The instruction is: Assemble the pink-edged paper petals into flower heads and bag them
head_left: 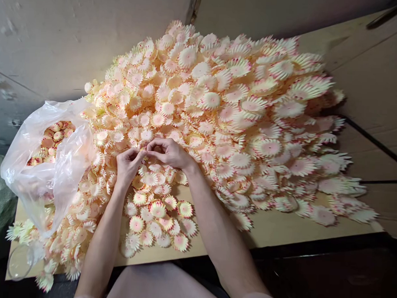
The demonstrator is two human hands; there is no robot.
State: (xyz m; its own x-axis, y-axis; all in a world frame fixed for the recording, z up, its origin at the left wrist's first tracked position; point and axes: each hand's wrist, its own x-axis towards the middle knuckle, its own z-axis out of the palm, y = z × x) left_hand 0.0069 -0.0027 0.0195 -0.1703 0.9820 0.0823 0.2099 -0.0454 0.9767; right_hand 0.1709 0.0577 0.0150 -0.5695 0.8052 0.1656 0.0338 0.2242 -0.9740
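A big heap of cream and pink fabric flower pieces (pixel 239 102) covers most of a wooden board (pixel 280 230). My left hand (pixel 128 164) and my right hand (pixel 169 152) meet at the near side of the heap, fingertips pinched together over a small piece that I cannot make out. Loose flower pieces (pixel 160 221) lie flat on the board just under my wrists.
A clear plastic bag (pixel 45 161) holding more flower pieces sits at the left. A small clear round lid or cup (pixel 20 261) lies at the board's near left corner. Cardboard sheets (pixel 376 85) lie at the right. A grey wall (pixel 59 35) stands behind.
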